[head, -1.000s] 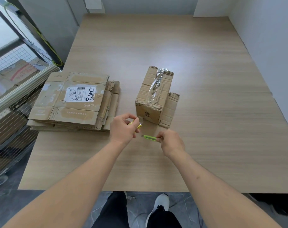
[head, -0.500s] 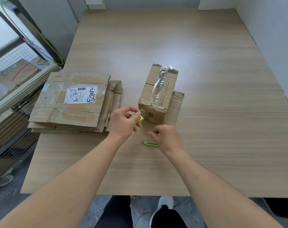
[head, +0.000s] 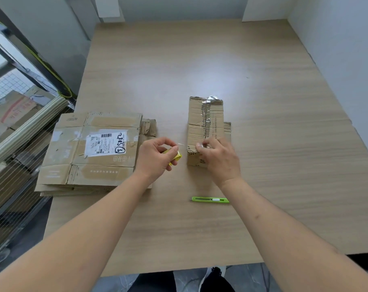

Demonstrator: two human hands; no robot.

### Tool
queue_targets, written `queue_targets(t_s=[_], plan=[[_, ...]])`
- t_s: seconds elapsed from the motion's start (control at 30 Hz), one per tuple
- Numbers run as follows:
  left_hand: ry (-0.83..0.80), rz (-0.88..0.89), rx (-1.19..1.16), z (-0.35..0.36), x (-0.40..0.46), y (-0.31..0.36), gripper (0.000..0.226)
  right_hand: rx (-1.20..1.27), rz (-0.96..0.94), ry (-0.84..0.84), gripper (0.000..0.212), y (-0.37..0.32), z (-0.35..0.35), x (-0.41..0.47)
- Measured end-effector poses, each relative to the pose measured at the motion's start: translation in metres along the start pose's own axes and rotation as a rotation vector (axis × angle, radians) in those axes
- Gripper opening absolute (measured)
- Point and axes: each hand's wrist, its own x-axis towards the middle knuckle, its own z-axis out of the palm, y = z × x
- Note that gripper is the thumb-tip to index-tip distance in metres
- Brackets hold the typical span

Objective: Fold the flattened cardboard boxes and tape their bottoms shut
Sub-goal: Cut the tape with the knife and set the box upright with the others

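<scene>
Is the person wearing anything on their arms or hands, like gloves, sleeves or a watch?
No. Both forearms are bare up to the frame edge, with no sleeves showing. The left hand and right hand have no gloves, and no watch, ring or wristband is visible.

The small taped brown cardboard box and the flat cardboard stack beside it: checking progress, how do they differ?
The small taped brown cardboard box stands folded up; the flat cardboard stack lies unfolded. The box has clear tape along its seam; the stack's top sheet bears a white label. Both rest on the wooden table.
</scene>
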Motion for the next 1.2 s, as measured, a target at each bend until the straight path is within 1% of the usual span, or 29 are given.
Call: queue_targets(t_s=[0.1,0.2,0.23,0.27,0.33,0.37,0.43,0.47,0.53,0.63,0.73,0.83,0.9,0.93,0.97,1.0,1.07,1.1,1.13,1.17,1.2], plan=[[-0.126,0.034,0.028,-0.009,0.013,0.010,0.007,0.043,-0.036,-0.052,0.041,0.016,-0.008,0.001],[-0.248,0.060,0.068,-0.016,0.024,0.020,0.006,0.158,0.006,-0.146,0.038,0.017,-0.024,0.005],[-0.290,0.070,0.086,-0.017,0.026,0.024,0.006,0.257,0.056,-0.166,0.036,0.012,-0.031,0.007],[-0.328,0.083,0.103,-0.018,0.027,0.029,0.007,0.398,0.151,-0.180,0.033,0.005,-0.040,0.009],[-0.381,0.117,0.131,-0.016,0.026,0.038,0.007,0.753,0.393,-0.240,0.025,-0.009,-0.059,0.016],[-0.397,0.138,0.146,-0.015,0.025,0.043,0.007,0.887,0.450,-0.278,0.020,-0.015,-0.066,0.019],[-0.416,0.178,0.189,-0.011,0.022,0.050,0.007,0.953,0.426,-0.296,0.009,-0.021,-0.073,0.020],[-0.415,0.188,0.210,-0.009,0.019,0.053,0.007,0.969,0.425,-0.276,0.005,-0.022,-0.073,0.018],[-0.394,0.198,0.235,-0.006,0.013,0.058,0.006,0.991,0.461,-0.230,0.005,-0.021,-0.073,0.017],[-0.394,0.157,0.222,-0.001,0.002,0.063,0.004,0.984,0.500,-0.195,0.007,-0.017,-0.074,0.013],[-0.458,0.110,0.235,0.007,-0.011,0.066,0.029,0.958,0.540,-0.118,0.008,-0.011,-0.078,0.005],[-0.486,0.145,0.322,0.013,-0.024,0.069,0.048,0.943,0.592,-0.057,0.009,-0.004,-0.082,0.000],[-0.425,0.118,0.462,0.012,-0.025,0.070,0.051,0.906,0.614,-0.046,0.012,0.001,-0.084,-0.002],[-0.386,0.094,0.537,0.009,-0.026,0.069,0.048,0.889,0.623,-0.049,0.014,0.004,-0.086,-0.004],[-0.359,0.068,0.564,0.005,-0.028,0.069,0.046,0.886,0.631,-0.055,0.015,0.007,-0.087,-0.005],[-0.359,0.043,0.516,0.001,-0.031,0.068,0.045,0.894,0.647,-0.057,0.016,0.012,-0.088,-0.007],[-0.431,0.000,0.273,-0.004,-0.041,0.067,0.043,0.907,0.707,-0.056,0.020,0.023,-0.088,-0.009],[-0.468,-0.007,0.202,-0.006,-0.046,0.066,0.044,0.900,0.720,-0.061,0.021,0.029,-0.087,-0.010],[-0.476,0.011,0.234,-0.008,-0.048,0.063,0.047,0.884,0.720,-0.068,0.022,0.033,-0.086,-0.011],[-0.443,0.038,0.349,-0.009,-0.048,0.058,0.050,0.871,0.722,-0.067,0.023,0.036,-0.087,-0.012],[-0.375,0.069,0.500,-0.010,-0.045,0.054,0.053,0.867,0.733,-0.060,0.023,0.039,-0.086,-0.013]])
